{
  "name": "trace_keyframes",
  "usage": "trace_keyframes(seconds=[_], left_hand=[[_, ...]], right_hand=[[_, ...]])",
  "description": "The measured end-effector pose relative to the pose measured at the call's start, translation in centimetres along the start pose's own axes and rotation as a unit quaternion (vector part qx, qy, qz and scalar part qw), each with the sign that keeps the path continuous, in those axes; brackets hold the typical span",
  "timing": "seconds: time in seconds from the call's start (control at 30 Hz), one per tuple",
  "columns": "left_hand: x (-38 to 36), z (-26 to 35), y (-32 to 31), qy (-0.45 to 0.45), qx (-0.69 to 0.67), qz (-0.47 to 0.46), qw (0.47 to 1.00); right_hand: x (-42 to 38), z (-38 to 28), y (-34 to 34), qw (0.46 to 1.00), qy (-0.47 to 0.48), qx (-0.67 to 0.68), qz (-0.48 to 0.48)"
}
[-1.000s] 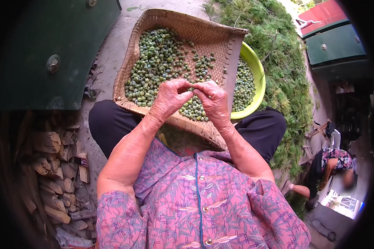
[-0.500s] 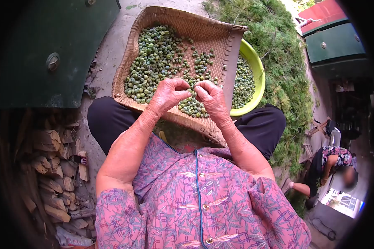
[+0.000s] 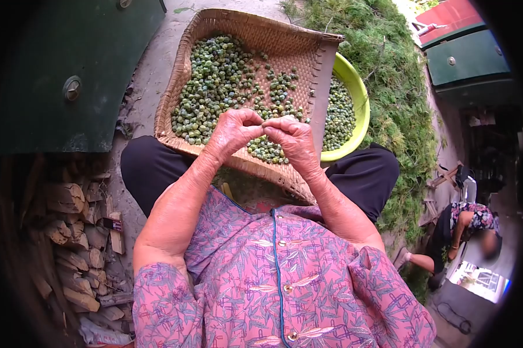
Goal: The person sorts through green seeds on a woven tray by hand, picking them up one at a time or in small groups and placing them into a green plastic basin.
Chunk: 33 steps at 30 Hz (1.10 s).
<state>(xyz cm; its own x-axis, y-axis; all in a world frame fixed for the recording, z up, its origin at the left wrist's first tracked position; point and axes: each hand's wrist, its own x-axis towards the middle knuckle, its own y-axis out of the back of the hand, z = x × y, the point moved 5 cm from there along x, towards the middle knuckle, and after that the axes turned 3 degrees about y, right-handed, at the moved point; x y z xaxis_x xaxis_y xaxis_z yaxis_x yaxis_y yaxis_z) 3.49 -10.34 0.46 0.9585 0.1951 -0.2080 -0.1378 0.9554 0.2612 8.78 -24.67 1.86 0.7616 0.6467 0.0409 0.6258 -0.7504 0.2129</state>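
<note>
A woven basket [image 3: 273,43] lies tilted across my lap, with many small green fruits [image 3: 212,87] spread over its inside. Above its near part, my left hand [image 3: 235,129] and my right hand [image 3: 290,136] meet at the fingertips. Both are pinched closed around something too small to make out. Beyond the basket's right edge, a yellow-green bowl [image 3: 360,95] holds more of the same fruits, partly hidden by the basket's flat rim.
Cut green branches [image 3: 400,110] cover the ground on the right. Split firewood [image 3: 70,249] is stacked at the lower left, below a dark green panel [image 3: 58,58]. Another person [image 3: 470,223] bends over at the far right.
My right hand has moved slightly left, and its fingertips now touch those of my left hand. The other person's arm has shifted a little.
</note>
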Motion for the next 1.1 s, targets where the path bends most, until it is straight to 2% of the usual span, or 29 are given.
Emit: trace_keyframes(seconds=[0.13,0.2,0.23,0.3,0.33,0.4,0.47,0.53,0.6,0.67,0.73,0.9,0.93,1.0,1.1], left_hand=[[-0.3,0.4,-0.2,0.017,-0.003,-0.020,1.000],[-0.4,0.5,-0.4,0.012,0.002,-0.019,1.000],[-0.4,0.6,-0.4,0.007,0.007,-0.018,1.000],[-0.3,0.8,-0.3,0.014,0.005,-0.019,1.000],[-0.3,0.7,-0.1,0.022,0.004,-0.018,1.000],[-0.1,0.0,0.1,0.036,0.000,-0.016,0.999],[0.2,-0.5,0.2,0.050,-0.005,-0.014,0.999],[0.3,-0.9,0.3,0.063,0.025,-0.011,0.998],[0.4,-1.2,0.2,0.046,0.041,-0.006,0.998],[0.6,-1.6,0.0,0.028,0.057,-0.001,0.998],[0.6,-2.0,-0.2,0.035,0.043,-0.006,0.998],[0.5,-2.6,-0.4,0.042,0.037,-0.026,0.998],[0.4,-2.5,-0.6,0.038,0.048,-0.051,0.997],[0.4,-2.5,-0.8,0.034,0.058,-0.075,0.995],[0.6,-2.6,-1.0,0.027,0.095,-0.089,0.991]], right_hand=[[0.0,-0.1,0.0,1.000,-0.028,0.010,0.003],[0.1,-0.5,-0.1,0.993,-0.022,-0.111,-0.015],[0.1,-0.6,-0.2,0.993,-0.022,-0.111,-0.014],[-0.2,0.1,-0.2,0.995,-0.103,0.004,0.007],[-0.2,0.2,-0.2,0.995,-0.103,0.004,0.006],[-0.5,1.5,-0.2,0.952,-0.189,0.234,0.052],[-0.8,1.7,0.3,0.947,-0.179,0.261,0.045],[-1.3,1.2,0.1,0.966,-0.154,0.206,-0.032],[-2.5,-0.4,-0.8,0.973,-0.175,0.093,-0.120],[-3.9,-0.6,-2.6,0.980,-0.043,0.010,-0.192],[-5.3,-1.3,-4.1,0.956,0.074,-0.081,-0.273],[-6.2,-3.2,-5.8,0.905,0.141,-0.180,-0.359],[-6.1,-3.4,-5.8,0.904,0.142,-0.180,-0.360],[-6.0,-2.9,-5.5,0.908,0.044,-0.196,-0.368],[-5.7,-2.8,-5.3,0.916,0.042,-0.169,-0.361]])
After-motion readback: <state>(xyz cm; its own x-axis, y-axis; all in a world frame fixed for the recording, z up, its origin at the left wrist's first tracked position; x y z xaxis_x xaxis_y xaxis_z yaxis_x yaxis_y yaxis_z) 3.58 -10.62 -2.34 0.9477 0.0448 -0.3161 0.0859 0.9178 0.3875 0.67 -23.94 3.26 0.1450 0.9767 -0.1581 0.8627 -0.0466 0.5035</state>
